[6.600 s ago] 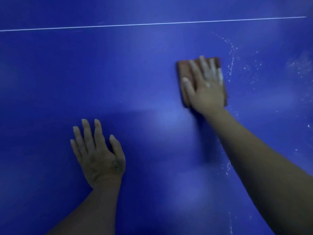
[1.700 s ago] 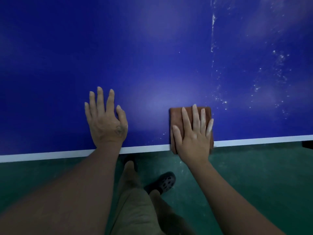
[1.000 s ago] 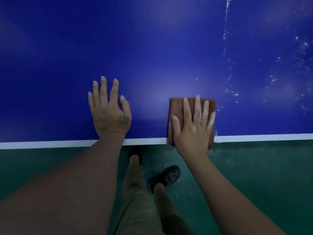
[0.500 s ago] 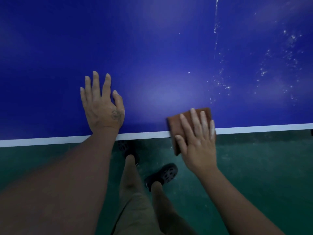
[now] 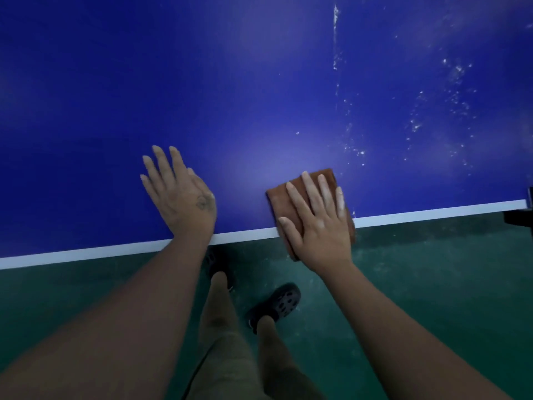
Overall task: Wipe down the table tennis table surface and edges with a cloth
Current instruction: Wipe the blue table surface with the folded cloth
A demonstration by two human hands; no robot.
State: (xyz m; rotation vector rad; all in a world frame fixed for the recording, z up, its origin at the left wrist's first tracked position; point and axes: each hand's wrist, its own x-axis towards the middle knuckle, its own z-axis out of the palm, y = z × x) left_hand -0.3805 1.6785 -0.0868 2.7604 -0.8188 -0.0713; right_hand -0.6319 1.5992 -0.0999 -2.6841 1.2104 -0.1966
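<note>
The blue table tennis table [image 5: 230, 82] fills the upper view, and its white near edge [image 5: 115, 251] runs across the middle. A folded brown cloth [image 5: 275, 200] lies over that edge, partly hanging off it. My right hand [image 5: 317, 220] presses flat on the cloth with straight fingers. My left hand [image 5: 178, 192] rests flat on the blue surface just inside the edge, left of the cloth, holding nothing. White dust specks [image 5: 354, 151] dot the surface to the right of the cloth.
Below the edge is a green floor [image 5: 432, 284]. My legs and a dark perforated shoe [image 5: 281, 304] stand close under the table edge. A dark fitting [image 5: 522, 217] juts out at the far right end of the edge.
The cloth and my right hand have slid from out on the table back to the near edge and now overhang it. My left hand stays flat near the edge.
</note>
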